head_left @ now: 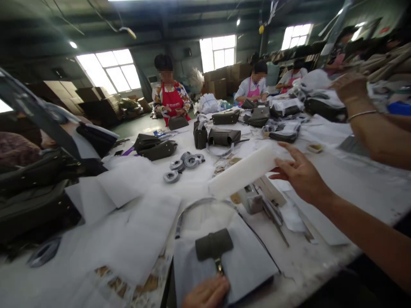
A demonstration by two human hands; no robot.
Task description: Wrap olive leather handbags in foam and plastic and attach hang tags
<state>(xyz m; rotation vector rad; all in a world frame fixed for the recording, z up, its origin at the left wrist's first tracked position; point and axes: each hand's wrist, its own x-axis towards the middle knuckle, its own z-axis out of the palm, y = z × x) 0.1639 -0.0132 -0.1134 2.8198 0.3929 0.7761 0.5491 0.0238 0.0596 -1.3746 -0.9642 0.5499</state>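
My right hand (298, 173) pinches one end of a folded white foam sheet (242, 171), which is held above the table and points to the left. At the bottom, my left hand (207, 293) has its fingers closed at the gold-coloured clasp (218, 266) of a handbag. White-grey foam sheeting (245, 246) covers the bag's front, and a dark green flap piece (214, 244) lies on top of it. A wrapped handle (195, 207) arches behind the flap, and a thin dark strap runs down the right side. Part of my left hand is cut off by the frame edge.
White foam sheets (128, 231) spread over the left. Rolled wrapped straps (184, 162) and dark bags (224, 137) lie further back. A metal block (252, 199) sits under the raised foam. A co-worker's arm (369, 115) reaches in from the right; other people work across the table.
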